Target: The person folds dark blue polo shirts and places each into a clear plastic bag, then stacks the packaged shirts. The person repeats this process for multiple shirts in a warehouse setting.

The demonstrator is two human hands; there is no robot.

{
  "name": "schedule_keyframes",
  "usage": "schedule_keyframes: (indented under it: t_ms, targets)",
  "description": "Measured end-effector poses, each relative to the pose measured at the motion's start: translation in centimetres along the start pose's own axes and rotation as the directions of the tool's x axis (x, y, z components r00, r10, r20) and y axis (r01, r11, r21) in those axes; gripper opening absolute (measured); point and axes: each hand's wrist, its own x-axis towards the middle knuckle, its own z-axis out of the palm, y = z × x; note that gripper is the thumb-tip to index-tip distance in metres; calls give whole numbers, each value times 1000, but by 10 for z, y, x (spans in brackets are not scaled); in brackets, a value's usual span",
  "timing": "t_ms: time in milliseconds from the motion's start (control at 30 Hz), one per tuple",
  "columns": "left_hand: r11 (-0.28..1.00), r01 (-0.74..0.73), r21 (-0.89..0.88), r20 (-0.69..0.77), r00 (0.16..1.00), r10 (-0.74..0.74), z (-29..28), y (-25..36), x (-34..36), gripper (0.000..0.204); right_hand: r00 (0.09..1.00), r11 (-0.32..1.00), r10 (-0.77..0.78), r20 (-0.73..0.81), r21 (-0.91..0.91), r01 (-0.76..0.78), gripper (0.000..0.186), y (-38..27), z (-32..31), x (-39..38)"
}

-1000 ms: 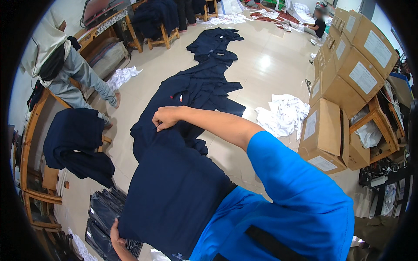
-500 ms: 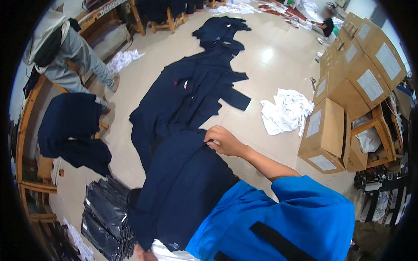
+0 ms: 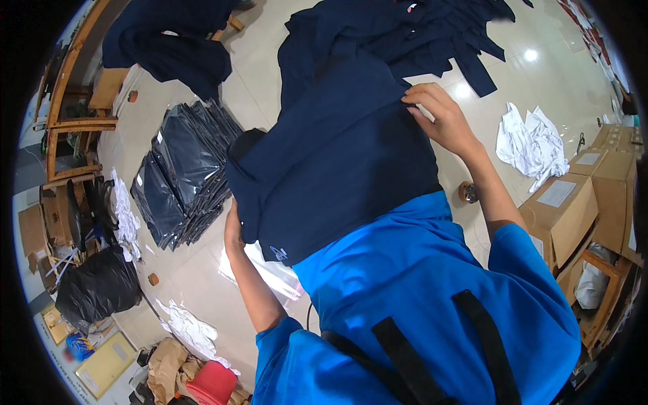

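A navy knit garment (image 3: 344, 169) with a small logo near its lower left corner lies across my lap, a folded flap along its left side. At its upper right edge my right hand (image 3: 439, 118) pinches the fabric. My left hand (image 3: 233, 223) grips the left edge, its fingers partly behind the cloth. Just left of it are piles of dark garments in clear bags (image 3: 182, 165). More navy garments (image 3: 455, 34) are spread on the floor beyond. A white sheet or bag (image 3: 263, 270) lies below my left hand.
A navy heap (image 3: 155, 34) is at the upper left near wooden frames (image 3: 81, 125). Cardboard boxes (image 3: 560, 223) are stacked at right beside white cloth (image 3: 530, 145). A black bag (image 3: 98, 290), white scraps (image 3: 189, 327) and a red container (image 3: 212, 385) lie at lower left.
The view has tilted downward. My right hand has moved from the far middle of the garment to its upper right edge. A fold now shows along the garment's left side.
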Motion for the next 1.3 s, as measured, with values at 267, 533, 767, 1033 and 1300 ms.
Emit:
schedule_keyframes:
  t_ms: [267,533,767,1033,1300]
  targets:
    - [996,-84,-3,-13,996,84,-5,19,18,60,997,993,-72,-19,-97,69,26,4,4,8]
    - [825,129,551,-231,973,2,-18,45,-16,93,987,978,-162,8,-131,161,23,6,5,21]
    - [945,167,281,-99,985,-144,26,45,-81,100,983,973,-183,8,-139,182,23,1,6,25]
    - [810,-533,245,-391,711,585,-23,34,-113,38,978,965,-210,-3,-160,207,22,-8,-5,30]
    - [871,-187,453,-202,931,305,-29,36,-130,26,982,983,-151,115,-86,162,23,-5,-10,3]
